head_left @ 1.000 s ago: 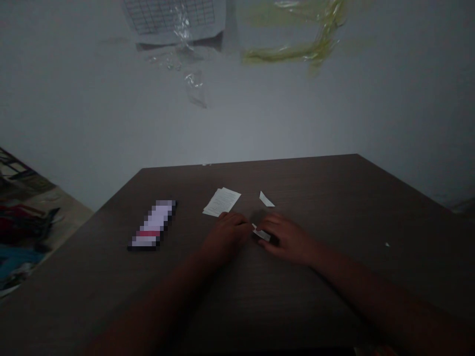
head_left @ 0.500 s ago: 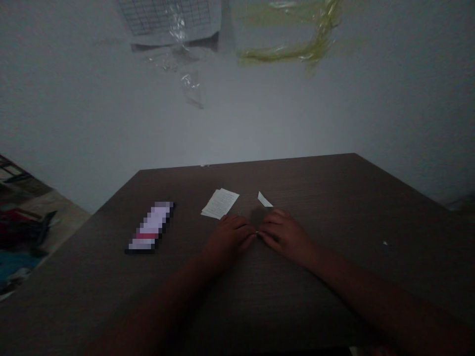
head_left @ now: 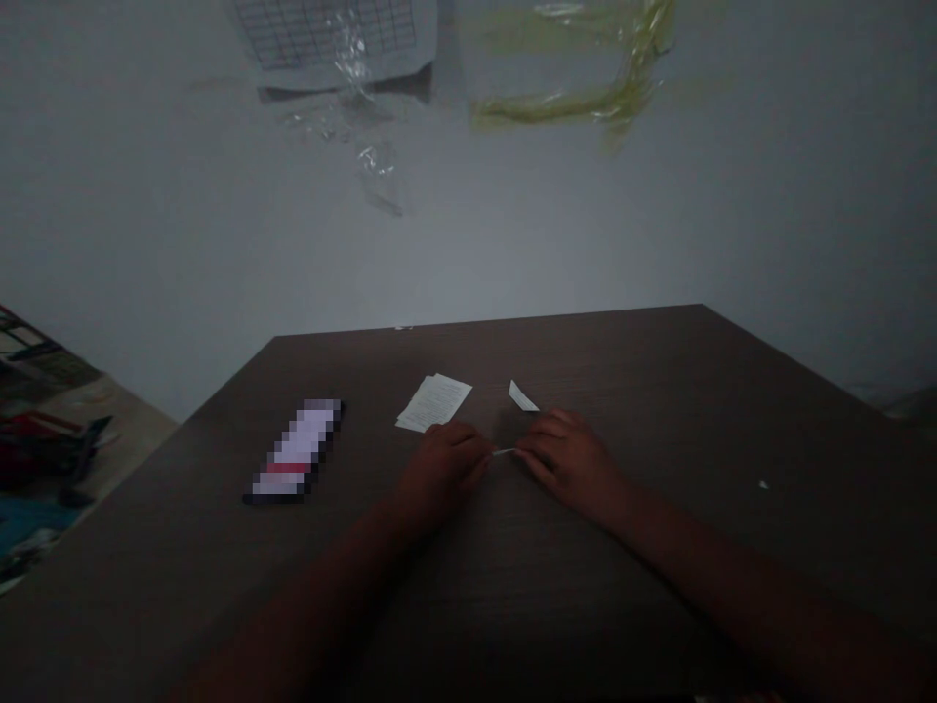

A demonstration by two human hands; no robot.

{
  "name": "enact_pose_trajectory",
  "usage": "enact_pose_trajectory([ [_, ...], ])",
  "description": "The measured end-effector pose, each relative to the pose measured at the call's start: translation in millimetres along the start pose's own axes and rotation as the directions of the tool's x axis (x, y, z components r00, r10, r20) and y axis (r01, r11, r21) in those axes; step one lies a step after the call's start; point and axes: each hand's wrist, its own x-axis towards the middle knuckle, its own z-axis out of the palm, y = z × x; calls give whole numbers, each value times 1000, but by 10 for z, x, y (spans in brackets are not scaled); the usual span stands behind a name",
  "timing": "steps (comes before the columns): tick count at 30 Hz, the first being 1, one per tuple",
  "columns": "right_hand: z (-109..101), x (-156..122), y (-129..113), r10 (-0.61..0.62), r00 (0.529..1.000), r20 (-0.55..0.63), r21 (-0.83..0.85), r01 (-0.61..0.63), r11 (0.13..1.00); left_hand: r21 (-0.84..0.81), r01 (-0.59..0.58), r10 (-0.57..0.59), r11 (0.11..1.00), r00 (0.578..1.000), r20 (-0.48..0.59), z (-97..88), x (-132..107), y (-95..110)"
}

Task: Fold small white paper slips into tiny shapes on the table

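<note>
Between my two hands runs a thin white strip [head_left: 504, 452], seen edge-on, that looks like folded paper. My left hand [head_left: 445, 469] is closed and pinches its left end. At the other end, the thumb and fingers of my right hand [head_left: 567, 459] grip it, also closed. Most of the strip is hidden by the fingers. Just beyond my left hand lies a small stack of printed paper slips [head_left: 433, 402]. A narrow, printed piece of paper [head_left: 522, 396] rests on the table past my right fingertips.
A phone [head_left: 299, 451] with a lit, blurred screen lies on the left of the dark wooden table [head_left: 615, 361]. A tiny white scrap [head_left: 763, 484] is on the right side. The table's far edge meets a wall [head_left: 512, 234] bearing taped sheets and plastic.
My hands have moved slightly apart, the left one shifting left. More of the white strip now shows between them. The paper stack and phone stay in place.
</note>
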Motion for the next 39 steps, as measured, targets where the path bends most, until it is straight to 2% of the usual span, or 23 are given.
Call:
enact_pose_trajectory([
  [4, -22, -5, 11, 17, 999, -27, -8, -17, 1000, -121, 107, -119, 987, 988, -94, 48, -6, -121],
  [7, -46, 5, 6, 7, 999, -36, -14, -7, 1000, -184, 139, -163, 973, 979, -119, 73, -36, -172],
  [13, -53, 19, -42, -1, 999, -55, 11, 1, 1000, -230, 120, -155, 966, 978, -139, 82, -73, -109],
  [19, -28, 9, -75, -20, 998, -55, -1, 20, 1000, -262, 185, -221, 947, 969, -114, 100, -45, -133],
  [32, -8, 21, -79, -34, 999, -42, -36, 33, 999, -325, 115, -167, 939, 976, -138, 83, -70, -177],
  [39, -11, 5, -111, -15, 999, -50, 16, 16, 1000, -343, 79, -140, 936, 978, -155, 73, -86, -142],
])
